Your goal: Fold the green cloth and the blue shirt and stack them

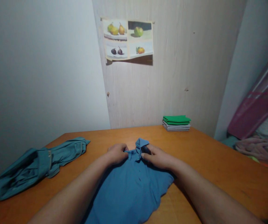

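Blue collared shirt (126, 186) on wooden surface (208, 161), collar (142, 143) at 12 o'clock, long axis running down to between 6 and 7. Left hand (118, 154) pinches neckline at collar's 9-o'clock side; right hand (156, 155) pinches raised collar fold at 3. Neither hand nearer: both touch shirt, body spreading toward 6.

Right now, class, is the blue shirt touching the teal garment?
Apart: the head view shows bare orange table between the teal garment and the left forearm, with the blue shirt on the forearm's other side.
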Tool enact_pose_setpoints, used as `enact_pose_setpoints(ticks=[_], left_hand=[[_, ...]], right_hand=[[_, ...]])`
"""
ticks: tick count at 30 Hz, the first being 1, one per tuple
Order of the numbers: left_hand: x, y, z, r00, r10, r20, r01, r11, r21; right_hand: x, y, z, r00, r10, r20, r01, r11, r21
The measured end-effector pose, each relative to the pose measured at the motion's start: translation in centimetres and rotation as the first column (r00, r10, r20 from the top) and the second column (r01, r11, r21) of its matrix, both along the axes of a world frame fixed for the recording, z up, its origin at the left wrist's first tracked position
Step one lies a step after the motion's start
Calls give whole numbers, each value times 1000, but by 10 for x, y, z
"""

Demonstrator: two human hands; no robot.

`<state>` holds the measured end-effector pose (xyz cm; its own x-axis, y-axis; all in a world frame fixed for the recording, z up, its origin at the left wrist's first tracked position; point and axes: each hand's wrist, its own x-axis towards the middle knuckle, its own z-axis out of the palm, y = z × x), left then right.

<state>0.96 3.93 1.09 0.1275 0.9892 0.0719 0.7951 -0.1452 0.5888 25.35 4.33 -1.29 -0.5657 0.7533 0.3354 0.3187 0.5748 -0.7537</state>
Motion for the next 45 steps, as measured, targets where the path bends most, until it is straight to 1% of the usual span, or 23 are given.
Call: enact_pose_setpoints(ticks=[3, 4, 5, 7, 9, 10, 13, 15, 16, 18, 20, 23, 26, 28, 30, 33, 35, 37, 39, 41, 42, 43, 45], left_hand=[[-2, 2, 5, 985, 137, -104, -124, 985, 124], [-3, 2, 7, 977, 174, -126, -152, 975, 164], [-4, 2, 9, 968, 202, -147, -172, 965, 196], [-5, 0, 10, 954, 231, -189, -186, 955, 231], [-4, -4, 10, 946, 232, -226, -176, 955, 240], [-2, -6, 10, 943, 228, -242, -169, 955, 243], [7, -13, 10, 951, 200, -237, -118, 940, 319], [14, -15, 11, 977, 127, -174, -56, 930, 363], [18, -16, 11, 989, 69, -130, -19, 935, 353], [24, -16, 10, 998, -49, -47, 60, 963, 262], [28, -17, 6, 994, -104, -11, 105, 982, 157], [30, -20, -3, 997, -79, -18, 80, 993, 92], [30, -24, -13, 996, -85, 18, 83, 993, 84], [30, -25, -19, 992, -116, 42, 111, 989, 93], [29, -25, -22, 988, -136, 69, 129, 987, 96], [30, -27, -24, 977, -154, 148, 143, 986, 81], [31, -30, -22, 965, -161, 206, 147, 986, 81], [33, -34, -20, 945, -177, 276, 164, 984, 70], [35, -37, -17, 900, -226, 373, 234, 972, 25], [34, -41, -14, 841, -284, 461, 341, 939, -44], [33, -42, -13, 825, -292, 483, 373, 925, -78], [32, -43, -13, 827, -283, 485, 378, 919, -108], [27, -45, -12, 871, -232, 433, 322, 935, -148]], right_hand=[[-1, 1, -4, 991, -30, -127, 33, 999, 26], [-1, 2, -6, 990, -33, -138, 38, 999, 36], [-1, 2, -7, 993, -33, -117, 39, 998, 52], [-2, 3, -9, 1000, -14, -4, 14, 994, 112], [-3, 3, -11, 994, 2, 111, -22, 984, 177], [-4, 3, -11, 990, 0, 138, -28, 980, 199], [-6, 3, -11, 994, -27, 110, 3, 978, 210], [-7, 3, -10, 997, -50, 60, 37, 979, 199], [-7, 2, -10, 997, -67, 41, 58, 980, 191], [-8, 2, -9, 993, -119, 24, 114, 979, 169], [-8, 1, -8, 980, -196, 38, 189, 974, 127], [-9, 2, -10, 950, -304, 69, 303, 953, 32], [-11, 6, -12, 933, -360, -6, 357, 928, -108], [-12, 8, -12, 915, -387, -114, 360, 910, -204], [-14, 9, -9, 879, -428, -212, 363, 887, -285], [-15, 1, 3, 816, -482, -318, 378, 863, -335], [-15, -10, 13, 795, -448, -409, 347, 889, -300], [-16, -25, 22, 817, -340, -465, 252, 937, -243], [-18, -38, 25, 890, -203, -409, 118, 967, -224], [-21, -46, 23, 964, -70, -258, 20, 981, -193], [-21, -47, 21, 987, -34, -160, 10, 989, -150], [-22, -47, 18, 998, -28, -56, 23, 996, -88], [-20, -44, 12, 988, -73, 133, 68, 997, 42]])
